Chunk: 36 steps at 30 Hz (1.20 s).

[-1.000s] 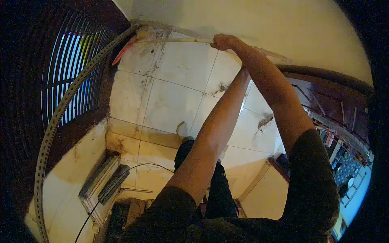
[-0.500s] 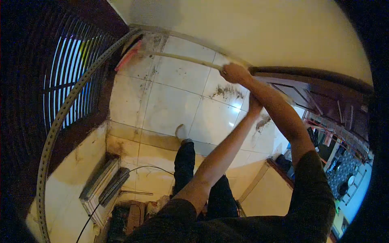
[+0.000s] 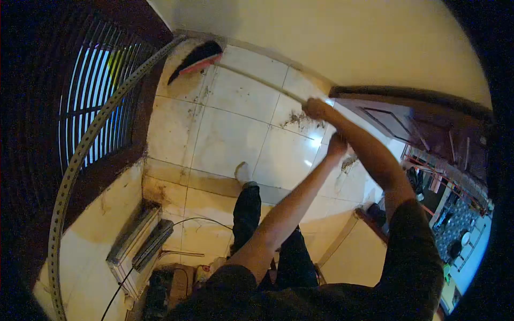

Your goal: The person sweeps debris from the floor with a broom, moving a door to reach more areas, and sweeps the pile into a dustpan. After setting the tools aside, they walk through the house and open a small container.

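Observation:
A broom (image 3: 259, 80) with dark bristles and a red-pink head reaches across the white tiled floor (image 3: 230, 134). Its head lies near the far left corner, with the bristles against the tiles. My right hand (image 3: 318, 108) is closed around the pale handle. Lower down, my left hand (image 3: 337, 145) is closed at the handle's near part, partly hidden behind my right forearm. Dark dirt (image 3: 302, 119) is scattered on the tiles below my right hand, and another dirt patch (image 3: 349, 162) lies beside my left hand.
A perforated metal strip (image 3: 99, 120) curves past the barred window (image 3: 91, 112) on the left. Boxes with a black cable (image 3: 201, 219) stand at lower left. My foot (image 3: 243, 172) is on the floor. A brown door (image 3: 417, 117) and a rack of kitchenware (image 3: 455, 230) are at right.
The broom head has moved right, away from the left corner, and its bristles have fanned into view. My right hand has shifted slightly right and down with the handle.

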{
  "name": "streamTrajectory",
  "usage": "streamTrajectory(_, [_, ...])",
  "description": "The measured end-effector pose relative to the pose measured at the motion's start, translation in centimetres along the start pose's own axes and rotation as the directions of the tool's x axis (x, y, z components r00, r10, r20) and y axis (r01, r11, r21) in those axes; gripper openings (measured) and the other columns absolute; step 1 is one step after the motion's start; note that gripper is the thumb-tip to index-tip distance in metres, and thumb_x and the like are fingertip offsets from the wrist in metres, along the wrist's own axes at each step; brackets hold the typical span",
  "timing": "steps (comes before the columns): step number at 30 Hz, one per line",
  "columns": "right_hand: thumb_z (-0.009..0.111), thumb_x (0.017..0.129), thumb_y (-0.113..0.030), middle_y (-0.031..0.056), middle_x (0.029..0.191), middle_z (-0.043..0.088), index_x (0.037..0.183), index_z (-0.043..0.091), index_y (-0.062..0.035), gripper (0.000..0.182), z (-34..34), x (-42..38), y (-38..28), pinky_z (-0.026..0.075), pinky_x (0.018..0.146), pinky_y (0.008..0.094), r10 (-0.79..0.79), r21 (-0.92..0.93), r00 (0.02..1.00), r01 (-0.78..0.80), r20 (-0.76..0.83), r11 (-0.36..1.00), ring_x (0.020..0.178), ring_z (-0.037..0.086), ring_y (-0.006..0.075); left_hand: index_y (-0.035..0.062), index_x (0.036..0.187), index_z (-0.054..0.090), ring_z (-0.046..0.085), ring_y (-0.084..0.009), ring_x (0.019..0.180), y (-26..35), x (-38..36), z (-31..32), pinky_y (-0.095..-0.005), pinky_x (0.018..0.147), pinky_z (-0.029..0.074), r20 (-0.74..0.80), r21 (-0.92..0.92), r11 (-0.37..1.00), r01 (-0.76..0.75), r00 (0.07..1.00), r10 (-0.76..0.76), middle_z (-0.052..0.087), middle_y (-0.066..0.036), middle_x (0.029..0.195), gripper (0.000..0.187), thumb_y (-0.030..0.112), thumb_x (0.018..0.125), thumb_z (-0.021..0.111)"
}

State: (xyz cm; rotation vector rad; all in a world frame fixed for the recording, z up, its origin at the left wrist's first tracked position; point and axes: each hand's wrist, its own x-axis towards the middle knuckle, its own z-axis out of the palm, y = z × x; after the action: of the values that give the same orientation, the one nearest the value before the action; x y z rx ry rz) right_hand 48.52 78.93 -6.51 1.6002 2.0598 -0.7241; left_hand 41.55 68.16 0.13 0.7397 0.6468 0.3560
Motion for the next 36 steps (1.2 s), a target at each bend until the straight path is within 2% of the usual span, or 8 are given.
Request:
streamTrajectory(2, [0.042,0.086,-0.025,0.0272,0.068,0.057,0.079,0.055,0.0049,0.033,-3.7,-4.1,-4.2,0.048,0.062,0.0491,0.191,0.084,0.967,-0.207,0.167,0.975,0.065,0.058,0.0422,-0.0015,0.098,0.053,0.056,-0.0316,0.089,2.6,-5.1,1.0,-0.0372,0.077,0.045,-0.032,0.450,0.844,-0.292,0.939,0.343,0.059,-0.019,0.096,0.027,0.019,0.080,0.054])
streamTrajectory(3, [0.042,0.087,-0.028,0.0270,0.069,0.057,0.076,0.056,0.0053,0.037,-7.1,-6.5,-7.0,0.049,0.065,0.0479,0.282,0.218,0.959,-0.281,0.029,0.935,0.067,0.059,0.0428,-0.0024,0.099,0.052,0.055,-0.0319,0.090,2.8,-6.1,1.6,-0.0372,0.078,0.044,-0.038,-0.324,0.937,0.128,0.988,-0.148,0.058,-0.019,0.097,0.029,0.016,0.078,0.057])
streamTrajectory(10, [0.046,0.084,-0.023,0.0224,0.077,0.062,0.083,0.059,0.0019,0.028,-9.1,-1.1,-9.4,0.050,0.065,0.0471,0.427,0.335,0.904,-0.413,0.034,0.847,0.071,0.062,0.0366,-0.0044,0.102,0.051,0.052,-0.0319,0.098,1.8,-4.7,-2.4,-0.0364,0.084,0.040,-0.294,0.341,0.895,-0.287,0.872,0.392,0.057,-0.022,0.100,0.026,0.015,0.087,0.042])
streamTrajectory(15, [0.046,0.081,-0.018,0.0198,0.077,0.062,0.081,0.060,-0.0017,0.022,-6.3,5.5,-10.4,0.051,0.064,0.0462,0.498,0.342,0.861,-0.439,-0.105,0.831,0.072,0.062,0.0354,-0.0017,0.086,0.059,0.050,-0.0124,0.069,4.5,-4.7,-9.1,-0.0306,0.059,0.043,-0.183,-0.048,0.981,-0.188,0.967,0.177,0.060,-0.006,0.077,0.023,0.021,0.085,0.053])
streamTrajectory(18, [0.047,0.079,-0.018,0.0183,0.080,0.062,0.078,0.059,-0.0024,0.020,-4.0,2.1,-10.9,0.051,0.063,0.0446,0.419,0.379,0.908,-0.397,0.028,0.836,0.074,0.063,0.0334,-0.0031,0.087,0.059,0.051,-0.0118,0.071,1.8,-6.3,-7.5,-0.0304,0.060,0.042,-0.146,0.066,0.976,0.205,0.970,-0.194,0.061,-0.010,0.078,0.029,0.025,0.083,0.056])
streamTrajectory(20, [0.047,0.079,-0.019,0.0185,0.081,0.062,0.074,0.058,-0.0020,0.021,2.6,0.4,-9.3,0.051,0.061,0.0447,0.256,0.125,0.953,-0.277,0.158,0.953,0.072,0.062,0.0337,-0.0020,0.091,0.058,0.058,-0.0243,0.078,-1.5,-8.5,-4.6,-0.0353,0.070,0.046,-0.047,0.341,0.935,0.096,0.995,-0.085,0.063,-0.015,0.085,0.032,0.028,0.081,0.055])
streamTrajectory(24, [0.043,0.082,-0.019,0.0219,0.076,0.060,0.078,0.059,0.0016,0.026,5.8,-11.6,-10.6,0.050,0.059,0.0476,0.245,0.252,0.956,-0.279,0.159,0.926,0.066,0.061,0.0370,-0.0023,0.106,0.052,0.053,-0.0172,0.092,-6.1,-14.4,3.6,-0.0304,0.078,0.044,0.030,-0.026,0.955,0.295,0.955,-0.295,0.058,-0.010,0.101,0.040,0.022,0.075,0.063])
streamTrajectory(36, [0.040,0.087,-0.033,0.0188,0.079,0.063,0.082,0.060,0.0001,0.038,-7.3,-7.8,-12.0,0.050,0.066,0.0482,0.375,0.316,0.927,-0.354,-0.007,0.880,0.070,0.062,0.0364,0.0021,0.103,0.053,0.053,-0.0185,0.096,1.0,-9.8,3.3,-0.0327,0.086,0.041,-0.197,-0.198,0.938,-0.285,0.949,0.247,0.058,-0.011,0.103,0.021,0.016,0.089,0.047])
